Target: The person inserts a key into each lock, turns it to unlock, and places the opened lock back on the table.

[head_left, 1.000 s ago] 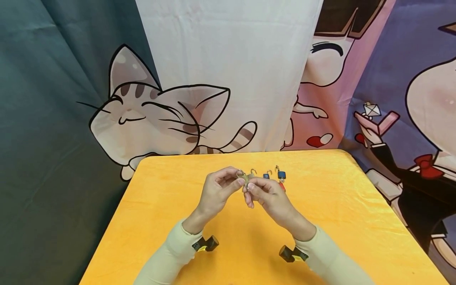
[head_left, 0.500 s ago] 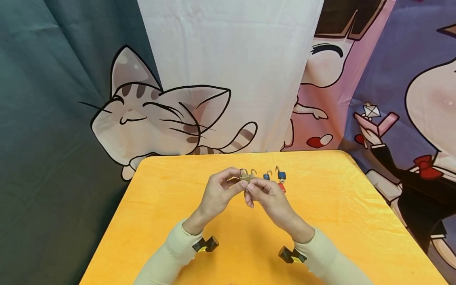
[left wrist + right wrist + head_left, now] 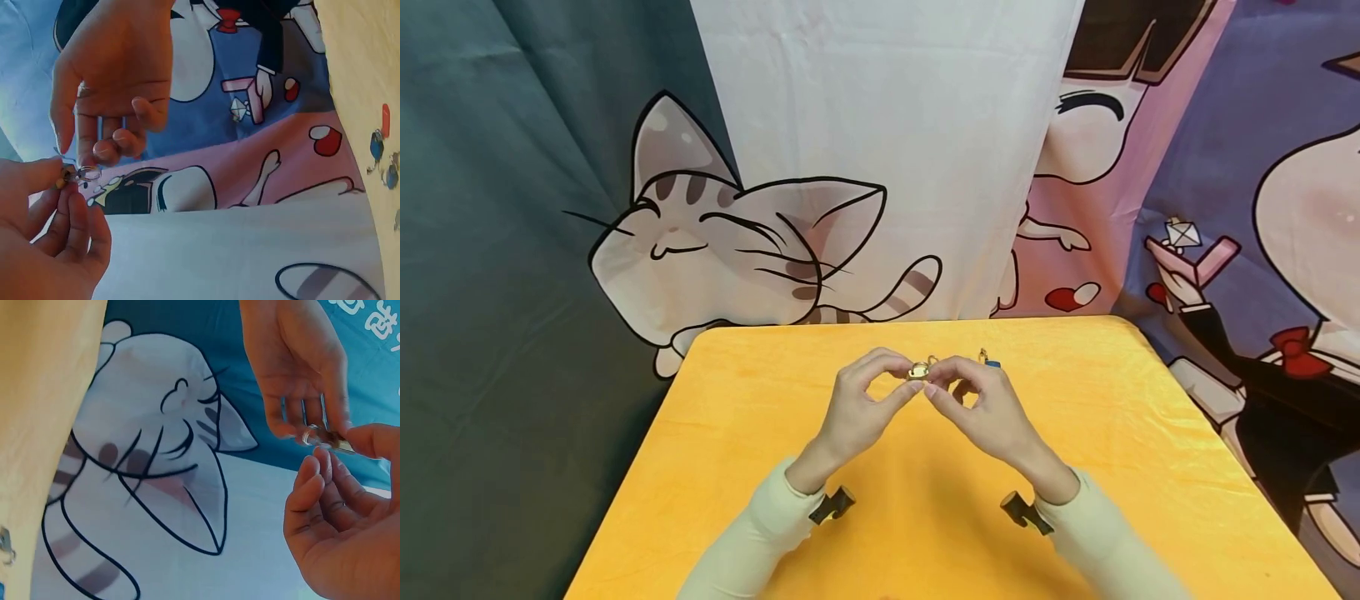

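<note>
In the head view a small brass padlock (image 3: 918,372) is held up above the table between both hands. My left hand (image 3: 861,404) pinches it from the left between thumb and fingers. From the right, the thumb and index fingertip of my right hand (image 3: 988,408) grip its edge. The left wrist view shows the padlock's shackle (image 3: 90,173) jutting past the left fingertips, below the right hand (image 3: 122,75). Seen from the right wrist, the padlock (image 3: 328,437) is partly covered by fingers, and whether a key is in it is hidden.
The table has a yellow cloth (image 3: 760,500). Behind the right hand lie other padlocks, among them a blue padlock (image 3: 992,363) and one with a brass shackle (image 3: 933,359). In the left wrist view a red item (image 3: 385,120) lies beside them. A printed curtain (image 3: 887,125) hangs behind the table.
The padlock has turned between the fingers, from shackle up to a tilted, shiny face toward the head camera. The right hand has shifted and now covers the red item and one blue padlock.
</note>
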The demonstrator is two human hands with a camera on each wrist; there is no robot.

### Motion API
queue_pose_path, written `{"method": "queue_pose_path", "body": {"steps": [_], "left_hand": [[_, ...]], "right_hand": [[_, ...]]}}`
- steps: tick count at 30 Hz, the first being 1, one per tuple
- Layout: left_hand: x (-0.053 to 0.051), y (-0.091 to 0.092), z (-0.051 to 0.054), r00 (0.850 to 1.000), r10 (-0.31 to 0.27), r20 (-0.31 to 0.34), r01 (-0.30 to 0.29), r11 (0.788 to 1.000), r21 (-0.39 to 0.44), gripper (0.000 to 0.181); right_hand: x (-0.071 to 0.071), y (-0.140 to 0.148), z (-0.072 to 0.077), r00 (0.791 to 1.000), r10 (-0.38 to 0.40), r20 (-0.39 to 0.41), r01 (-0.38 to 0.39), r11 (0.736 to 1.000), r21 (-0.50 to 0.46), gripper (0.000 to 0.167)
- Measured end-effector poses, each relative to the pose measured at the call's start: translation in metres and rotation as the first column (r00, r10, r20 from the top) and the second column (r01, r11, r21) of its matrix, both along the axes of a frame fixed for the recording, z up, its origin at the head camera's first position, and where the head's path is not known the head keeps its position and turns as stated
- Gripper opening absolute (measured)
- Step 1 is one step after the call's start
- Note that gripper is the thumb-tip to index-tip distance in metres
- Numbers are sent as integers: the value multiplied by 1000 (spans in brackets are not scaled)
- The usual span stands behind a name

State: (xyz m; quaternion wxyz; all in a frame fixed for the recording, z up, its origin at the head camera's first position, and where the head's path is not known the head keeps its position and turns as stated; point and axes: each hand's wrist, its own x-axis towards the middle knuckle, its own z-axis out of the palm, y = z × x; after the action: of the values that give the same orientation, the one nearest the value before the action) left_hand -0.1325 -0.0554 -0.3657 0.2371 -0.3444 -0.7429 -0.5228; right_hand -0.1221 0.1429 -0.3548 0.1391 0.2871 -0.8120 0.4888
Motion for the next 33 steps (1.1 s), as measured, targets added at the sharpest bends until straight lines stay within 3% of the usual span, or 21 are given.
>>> {"method": "queue_pose_path", "body": {"steps": [3, 7, 10, 17, 22, 28, 33], "left_hand": [[-4, -1, -2, 990, 46, -134, -53, 997, -51, 13], [-7, -1, -2, 955, 93, -283, -127, 987, -104, 16], [-8, -2, -1, 918, 122, -378, -186, 972, -140, 17], [-9, -3, 0, 808, 191, -557, -360, 909, -211, 13], [-9, -3, -1, 758, 204, -619, -410, 887, -210, 11], [-11, -2, -3, 731, 201, -652, -410, 893, -185, 10], [-11, 0, -5, 691, 204, -693, -422, 893, -158, 10]], "right_hand": [[-1, 3, 3, 994, -19, -104, 23, 999, 30, 13], [-1, 5, 8, 978, -33, -204, 47, 997, 63, 20], [-3, 5, 11, 965, -24, -262, 47, 996, 79, 24], [-5, 3, 13, 933, 2, -359, 44, 992, 120, 22], [-6, 3, 11, 927, 8, -374, 46, 990, 134, 21], [-6, 2, 9, 924, -6, -381, 50, 993, 107, 15], [-5, 2, 8, 934, -51, -354, 90, 991, 95, 9]]}}
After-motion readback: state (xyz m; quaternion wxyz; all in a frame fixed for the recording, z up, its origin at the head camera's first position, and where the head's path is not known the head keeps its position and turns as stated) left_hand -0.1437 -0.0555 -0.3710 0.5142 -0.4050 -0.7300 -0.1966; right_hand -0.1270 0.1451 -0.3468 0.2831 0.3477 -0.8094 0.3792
